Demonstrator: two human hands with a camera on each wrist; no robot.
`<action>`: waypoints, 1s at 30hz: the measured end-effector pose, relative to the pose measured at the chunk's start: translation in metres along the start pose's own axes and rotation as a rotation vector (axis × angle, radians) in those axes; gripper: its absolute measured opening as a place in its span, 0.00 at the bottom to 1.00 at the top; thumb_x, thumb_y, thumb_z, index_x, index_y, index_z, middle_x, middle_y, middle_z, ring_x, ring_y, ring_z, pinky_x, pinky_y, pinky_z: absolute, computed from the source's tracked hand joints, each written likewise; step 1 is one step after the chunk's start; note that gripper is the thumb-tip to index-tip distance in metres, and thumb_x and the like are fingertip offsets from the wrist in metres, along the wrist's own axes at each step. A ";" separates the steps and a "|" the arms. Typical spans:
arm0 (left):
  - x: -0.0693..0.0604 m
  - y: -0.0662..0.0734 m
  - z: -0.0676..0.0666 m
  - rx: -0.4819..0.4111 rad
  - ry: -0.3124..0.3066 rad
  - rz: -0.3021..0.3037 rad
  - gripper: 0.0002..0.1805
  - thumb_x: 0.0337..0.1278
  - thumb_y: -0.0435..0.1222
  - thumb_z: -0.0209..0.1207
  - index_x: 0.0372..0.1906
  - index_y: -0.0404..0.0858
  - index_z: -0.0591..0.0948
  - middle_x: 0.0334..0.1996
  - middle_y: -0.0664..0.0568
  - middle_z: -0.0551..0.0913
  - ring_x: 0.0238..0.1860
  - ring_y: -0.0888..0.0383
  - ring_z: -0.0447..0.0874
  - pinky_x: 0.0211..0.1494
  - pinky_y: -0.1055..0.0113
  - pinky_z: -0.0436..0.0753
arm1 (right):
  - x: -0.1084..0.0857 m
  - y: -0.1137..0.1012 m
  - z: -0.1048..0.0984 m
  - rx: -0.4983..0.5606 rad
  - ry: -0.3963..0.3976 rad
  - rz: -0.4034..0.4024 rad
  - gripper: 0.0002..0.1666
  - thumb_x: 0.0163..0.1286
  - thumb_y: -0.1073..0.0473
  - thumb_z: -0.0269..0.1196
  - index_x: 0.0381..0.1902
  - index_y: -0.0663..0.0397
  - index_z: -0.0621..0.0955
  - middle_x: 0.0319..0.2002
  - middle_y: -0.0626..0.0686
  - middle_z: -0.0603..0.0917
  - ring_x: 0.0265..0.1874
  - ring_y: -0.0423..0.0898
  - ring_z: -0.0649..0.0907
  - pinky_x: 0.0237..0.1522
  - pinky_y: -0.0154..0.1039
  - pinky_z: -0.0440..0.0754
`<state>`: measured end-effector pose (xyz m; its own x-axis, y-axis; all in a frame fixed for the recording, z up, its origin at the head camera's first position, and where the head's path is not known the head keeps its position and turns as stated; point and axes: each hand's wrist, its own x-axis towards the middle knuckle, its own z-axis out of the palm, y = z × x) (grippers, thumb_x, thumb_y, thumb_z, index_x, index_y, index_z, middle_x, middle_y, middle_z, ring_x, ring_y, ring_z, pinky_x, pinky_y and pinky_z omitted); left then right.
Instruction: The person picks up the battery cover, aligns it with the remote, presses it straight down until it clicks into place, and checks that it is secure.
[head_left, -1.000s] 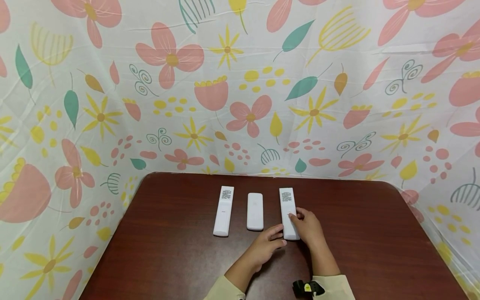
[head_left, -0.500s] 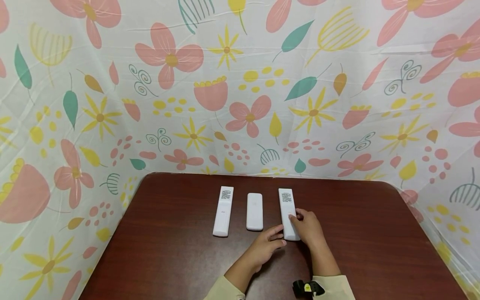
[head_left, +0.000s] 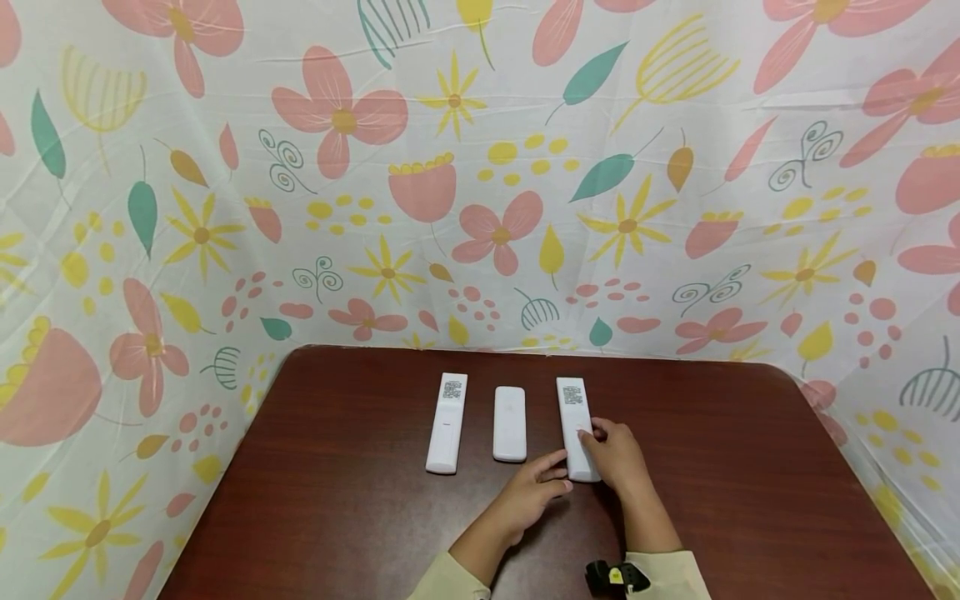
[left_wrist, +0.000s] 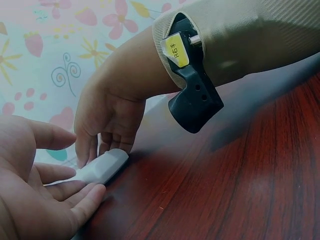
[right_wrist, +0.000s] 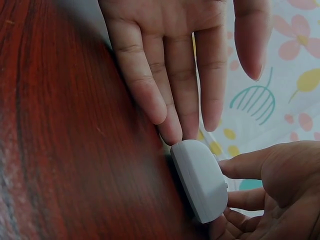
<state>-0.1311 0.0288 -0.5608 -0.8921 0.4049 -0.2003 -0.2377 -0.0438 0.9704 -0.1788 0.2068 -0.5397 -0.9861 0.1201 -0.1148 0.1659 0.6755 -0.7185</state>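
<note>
Three white remote controls lie face down in a row on the brown table. The right-hand remote control (head_left: 575,414) has a printed label near its far end. My right hand (head_left: 619,457) holds it at the near half, thumb on top and fingers along its right side. At its left side is my left hand (head_left: 523,498), with fingers extended and fingertips at the edge near the close corner. In the right wrist view, the remote's end (right_wrist: 204,177) sits between the right thumb and fingers. The left wrist view shows the left hand (left_wrist: 37,182) with fingers spread beside it.
The middle remote control (head_left: 510,423) is shorter and plain; the left remote control (head_left: 447,422) carries a label. The brown table (head_left: 337,517) ends at a floral curtain (head_left: 480,167) behind. A black wrist device (head_left: 617,577) is strapped at the right sleeve.
The right-hand remote control has shifted very slightly toward me and its far end a little to the left. Both hands stay almost in place.
</note>
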 end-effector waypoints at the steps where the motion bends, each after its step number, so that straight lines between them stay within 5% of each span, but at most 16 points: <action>1: 0.000 0.000 0.000 -0.003 0.001 0.000 0.32 0.63 0.33 0.60 0.72 0.35 0.71 0.63 0.36 0.79 0.63 0.49 0.79 0.65 0.55 0.78 | 0.000 0.000 0.000 0.001 0.001 -0.003 0.31 0.73 0.55 0.59 0.65 0.74 0.73 0.52 0.71 0.80 0.51 0.62 0.82 0.53 0.56 0.80; 11: 0.003 -0.003 0.003 -0.056 0.031 0.025 0.31 0.62 0.30 0.56 0.71 0.31 0.70 0.66 0.37 0.76 0.61 0.48 0.79 0.62 0.61 0.79 | 0.000 -0.002 -0.002 0.040 0.020 0.048 0.34 0.74 0.52 0.58 0.69 0.70 0.68 0.55 0.70 0.75 0.53 0.62 0.78 0.55 0.56 0.77; 21: 0.006 0.000 0.002 -0.105 0.066 0.062 0.28 0.62 0.28 0.55 0.68 0.28 0.72 0.62 0.35 0.77 0.53 0.54 0.79 0.52 0.62 0.82 | 0.000 -0.009 -0.004 0.164 0.100 -0.002 0.19 0.74 0.59 0.58 0.57 0.66 0.76 0.45 0.64 0.82 0.43 0.53 0.83 0.42 0.35 0.77; 30: 0.004 0.007 0.002 -0.125 0.083 0.081 0.24 0.63 0.28 0.55 0.65 0.29 0.75 0.58 0.35 0.79 0.54 0.51 0.80 0.53 0.56 0.83 | -0.004 -0.021 -0.009 0.213 0.073 -0.003 0.15 0.77 0.54 0.56 0.51 0.59 0.81 0.45 0.58 0.84 0.41 0.46 0.80 0.43 0.36 0.76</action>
<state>-0.1360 0.0322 -0.5544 -0.9376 0.3191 -0.1379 -0.2055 -0.1887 0.9603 -0.1785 0.1983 -0.5181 -0.9821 0.1754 -0.0680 0.1495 0.5080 -0.8483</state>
